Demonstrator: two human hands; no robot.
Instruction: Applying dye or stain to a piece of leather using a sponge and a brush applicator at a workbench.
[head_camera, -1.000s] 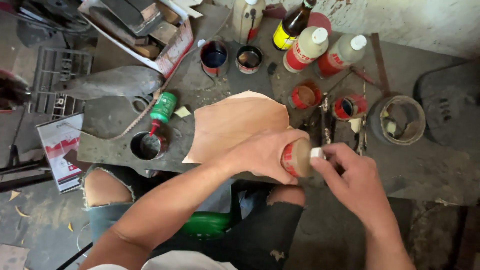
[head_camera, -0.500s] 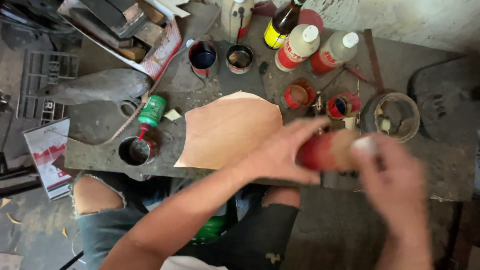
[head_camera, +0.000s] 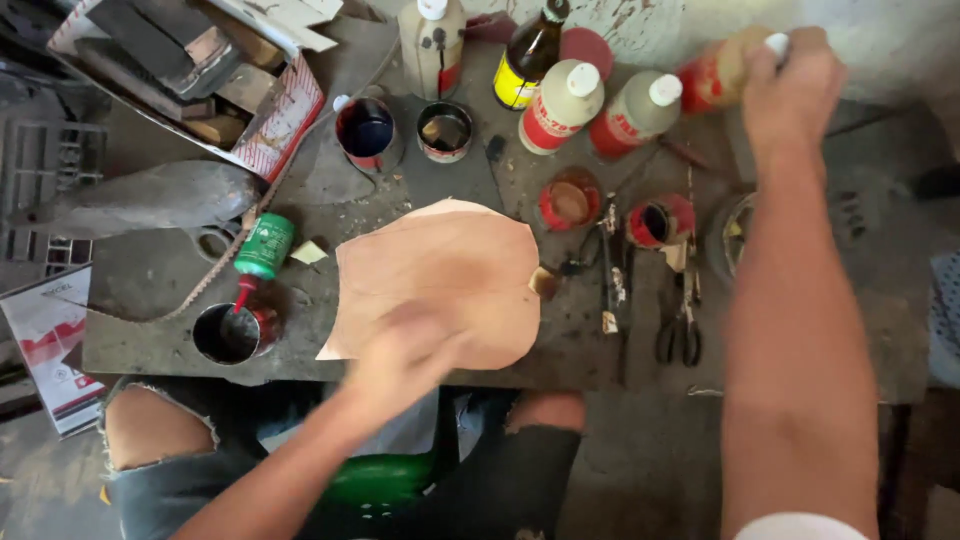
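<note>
The right hand (head_camera: 795, 85) is gripping a plastic squeeze bottle (head_camera: 722, 70) at the far right of the surface (head_camera: 800, 330), its grip closed around the white-capped top. The bottle is probably light, its smooth wall a little slippery and soft enough to give, so the waist looks the safest hold. The left hand (head_camera: 400, 360) is lying blurred on the near edge of the tan leather piece (head_camera: 440, 270), limp and thin; whether that grip is closed I cannot tell.

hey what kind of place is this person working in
Probably a small leather or shoe-repair workshop: a tan, rounded piece of leather lies on a stained grey workbench, with white-capped squeeze bottles, small open tins and black-handled scissors around it.
</note>
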